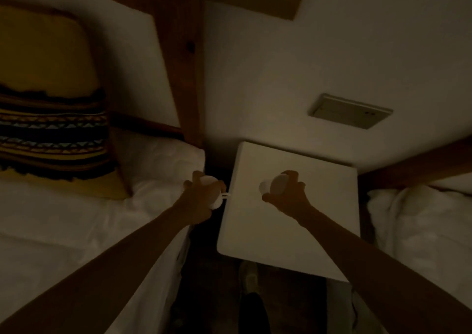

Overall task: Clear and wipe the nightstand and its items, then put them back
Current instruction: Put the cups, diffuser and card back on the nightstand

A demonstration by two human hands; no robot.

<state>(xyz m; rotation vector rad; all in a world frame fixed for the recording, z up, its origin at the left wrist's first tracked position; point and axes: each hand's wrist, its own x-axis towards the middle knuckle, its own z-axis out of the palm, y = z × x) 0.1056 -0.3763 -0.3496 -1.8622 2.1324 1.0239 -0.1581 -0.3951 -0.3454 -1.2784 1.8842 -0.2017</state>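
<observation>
Dim room. Left hand [201, 195] grips a small white rounded object [213, 193] over the gap beside the bed; right hand [286, 193] holds a similar white rounded item [274, 185] above the white square nightstand desk [293, 231]. Both look light, smooth, probably slippery; whole-palm hold suits. White bed [63, 218] left, striped yellow pillow [51, 129], wall plate [350, 111], another white bed [421, 231] right. Nothing blocks the top.
</observation>
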